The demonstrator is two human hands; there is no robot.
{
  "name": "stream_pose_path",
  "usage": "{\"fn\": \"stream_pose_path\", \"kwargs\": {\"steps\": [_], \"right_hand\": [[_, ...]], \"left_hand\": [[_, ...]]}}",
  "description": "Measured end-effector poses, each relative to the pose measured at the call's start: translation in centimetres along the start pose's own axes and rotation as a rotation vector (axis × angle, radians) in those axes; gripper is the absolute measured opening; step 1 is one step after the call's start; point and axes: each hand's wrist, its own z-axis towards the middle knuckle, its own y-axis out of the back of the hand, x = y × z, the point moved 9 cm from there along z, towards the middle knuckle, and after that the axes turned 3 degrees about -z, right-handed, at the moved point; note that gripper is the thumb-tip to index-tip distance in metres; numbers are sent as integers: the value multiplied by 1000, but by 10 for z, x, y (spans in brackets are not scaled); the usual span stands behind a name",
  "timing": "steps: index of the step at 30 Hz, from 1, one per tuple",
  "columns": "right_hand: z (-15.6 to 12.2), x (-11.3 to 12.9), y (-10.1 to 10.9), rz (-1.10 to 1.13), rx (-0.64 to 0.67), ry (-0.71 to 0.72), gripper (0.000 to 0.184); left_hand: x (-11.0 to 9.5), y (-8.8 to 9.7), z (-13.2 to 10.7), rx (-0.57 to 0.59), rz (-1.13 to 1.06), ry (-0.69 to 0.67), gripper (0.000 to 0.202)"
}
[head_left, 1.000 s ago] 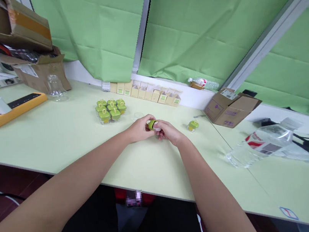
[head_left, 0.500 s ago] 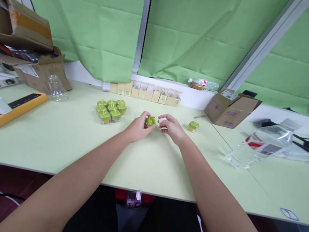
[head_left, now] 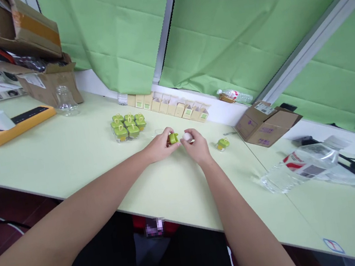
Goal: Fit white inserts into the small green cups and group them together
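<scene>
Drawn apart since a second ago, left hand (head_left: 161, 146) curls around a green cap (head_left: 174, 138), right hand (head_left: 198, 146) pinches a white piece (head_left: 187, 137).

Of my two hands, my left hand (head_left: 162, 147) has one green piece (head_left: 174, 138) and my right hand (head_left: 199, 147) one white piece (head_left: 187, 137). I count seven or eight clustered jars (head_left: 120, 134), too crowded to settle, plus one lone jar (head_left: 222, 145), two bottles (head_left: 294, 162) and one power strip (head_left: 29, 121).

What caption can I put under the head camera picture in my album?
Left hand holds a green piece, right hand a white piece, on the near side of green-topped containers.
</scene>
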Motion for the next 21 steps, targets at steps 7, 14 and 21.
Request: {"fn": "stream_pose_path", "kwargs": {"steps": [7,14,21], "right_hand": [[-2,7,6,-4,-66,35,37],[-8,-15,-21,-100,176,-58,36],[-2,19,6,85,-53,70,20]], "left_hand": [[-3,2,0,-9,-8,-22,34],[0,0,0,-6,5,-1,34],[-8,-1,0,13,19,-60,34]]}}
